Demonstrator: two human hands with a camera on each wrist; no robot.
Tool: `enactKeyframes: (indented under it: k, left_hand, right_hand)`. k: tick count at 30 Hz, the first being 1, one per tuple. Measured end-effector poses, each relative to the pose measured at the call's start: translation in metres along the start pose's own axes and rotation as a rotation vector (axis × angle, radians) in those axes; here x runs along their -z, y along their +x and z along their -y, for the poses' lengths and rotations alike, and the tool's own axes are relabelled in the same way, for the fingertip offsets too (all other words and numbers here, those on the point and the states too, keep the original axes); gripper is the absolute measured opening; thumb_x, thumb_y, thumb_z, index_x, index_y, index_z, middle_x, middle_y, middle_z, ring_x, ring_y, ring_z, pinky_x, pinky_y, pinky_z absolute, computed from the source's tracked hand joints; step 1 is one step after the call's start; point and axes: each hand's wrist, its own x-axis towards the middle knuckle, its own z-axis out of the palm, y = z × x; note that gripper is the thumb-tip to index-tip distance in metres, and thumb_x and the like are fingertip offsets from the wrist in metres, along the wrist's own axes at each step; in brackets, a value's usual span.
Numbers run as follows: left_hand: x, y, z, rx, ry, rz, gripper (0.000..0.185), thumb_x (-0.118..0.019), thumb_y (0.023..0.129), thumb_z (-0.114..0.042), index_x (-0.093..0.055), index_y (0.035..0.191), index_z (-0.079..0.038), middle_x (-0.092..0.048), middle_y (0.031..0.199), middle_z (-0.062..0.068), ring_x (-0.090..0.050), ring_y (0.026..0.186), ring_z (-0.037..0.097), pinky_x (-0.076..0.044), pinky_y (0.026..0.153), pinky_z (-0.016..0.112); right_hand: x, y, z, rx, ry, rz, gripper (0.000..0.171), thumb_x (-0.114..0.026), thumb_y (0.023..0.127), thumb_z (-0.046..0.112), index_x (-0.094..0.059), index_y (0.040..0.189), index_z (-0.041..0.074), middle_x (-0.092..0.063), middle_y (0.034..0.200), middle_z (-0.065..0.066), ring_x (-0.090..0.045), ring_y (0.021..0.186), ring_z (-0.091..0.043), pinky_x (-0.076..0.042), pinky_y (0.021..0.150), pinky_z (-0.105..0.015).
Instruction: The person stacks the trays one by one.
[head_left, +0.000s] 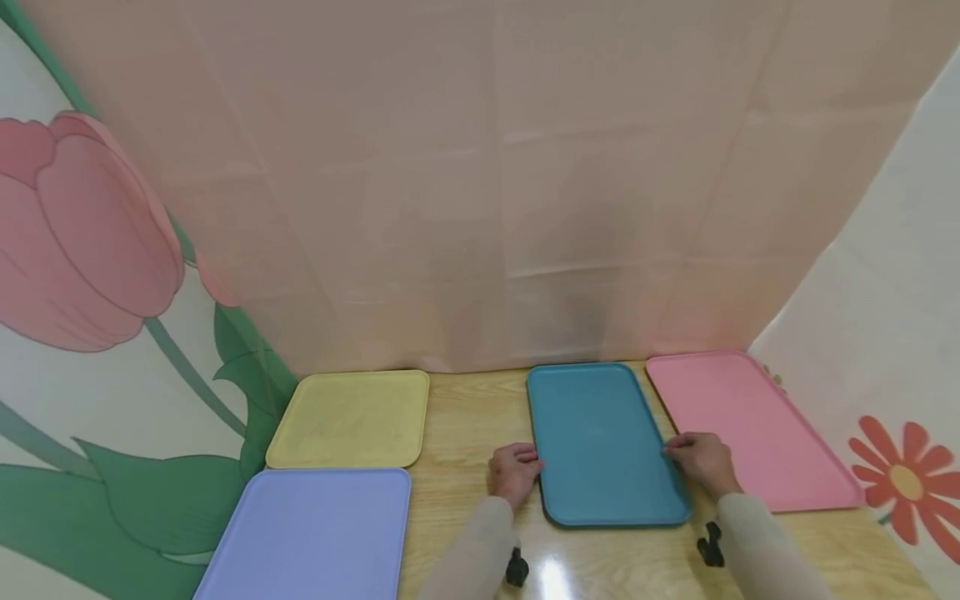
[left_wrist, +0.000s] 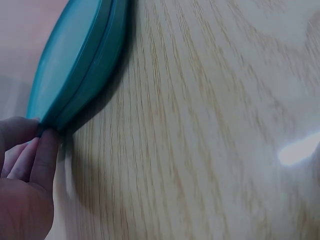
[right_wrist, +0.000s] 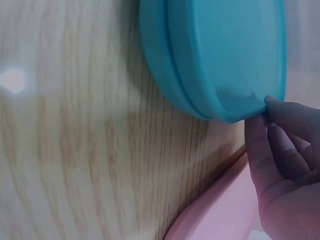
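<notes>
A teal rectangular tray [head_left: 600,442] lies right of centre on the wooden table, long side running away from me. My left hand [head_left: 514,473] pinches its left edge, and my right hand [head_left: 703,461] pinches the right edge opposite. In the left wrist view the thumb and fingers [left_wrist: 44,155] meet at the teal rim [left_wrist: 75,85], with a second teal band below it. The right wrist view has the thumb on top of the rim [right_wrist: 215,100] and fingers beneath; the same double band shows there.
A pink tray [head_left: 757,433] lies close to the right of the teal one. At left, a yellow tray [head_left: 348,421] lies behind a lavender tray [head_left: 315,533]. A beige sheet [head_left: 480,183] hangs behind the wooden table [head_left: 465,400]. Flower-patterned walls flank both sides.
</notes>
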Motion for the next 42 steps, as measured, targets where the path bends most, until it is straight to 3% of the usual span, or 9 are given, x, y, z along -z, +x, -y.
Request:
enactKeyframes:
  k: [13,20,31,42]
  left_hand:
    - [0.018,0.001,0.009,-0.008,0.038,0.001,0.021,-0.082,0.077,-0.004,-0.078,0.098,-0.005,-0.076,0.086,0.001,-0.072,0.082,0.012,-0.059,0.074,0.026]
    - [0.034,0.001,0.017,-0.035,0.037,0.024,0.021,-0.081,0.080,-0.005,-0.078,0.101,-0.004,-0.076,0.091,0.003,-0.072,0.087,0.013,-0.059,0.077,0.027]
    - [0.052,0.005,0.022,-0.053,0.028,0.001,0.020,-0.080,0.079,-0.002,-0.077,0.099,-0.002,-0.076,0.090,0.006,-0.073,0.086,0.016,-0.060,0.075,0.027]
    - [0.072,0.005,0.025,-0.036,0.005,0.008,0.022,-0.079,0.080,-0.001,-0.076,0.102,0.001,-0.076,0.093,0.010,-0.073,0.090,0.020,-0.060,0.077,0.029]
  right_hand:
    - [-0.015,-0.004,0.007,-0.004,0.066,0.011,0.022,-0.074,0.089,0.013,-0.073,0.095,-0.008,-0.073,0.082,-0.013,-0.064,0.067,-0.014,-0.052,0.058,-0.027]
    - [-0.026,-0.007,0.013,-0.013,0.124,0.053,0.024,-0.071,0.092,0.011,-0.072,0.102,-0.011,-0.073,0.089,-0.018,-0.071,0.073,-0.022,-0.059,0.063,-0.033]
    - [-0.040,-0.011,0.020,0.003,0.150,0.078,0.027,-0.072,0.092,0.016,-0.073,0.105,-0.007,-0.074,0.092,-0.015,-0.069,0.077,-0.022,-0.058,0.068,-0.038]
    - [-0.055,-0.014,0.033,0.003,0.224,0.070,0.025,-0.074,0.090,0.011,-0.073,0.101,-0.010,-0.074,0.088,-0.015,-0.068,0.072,-0.018,-0.054,0.061,-0.026]
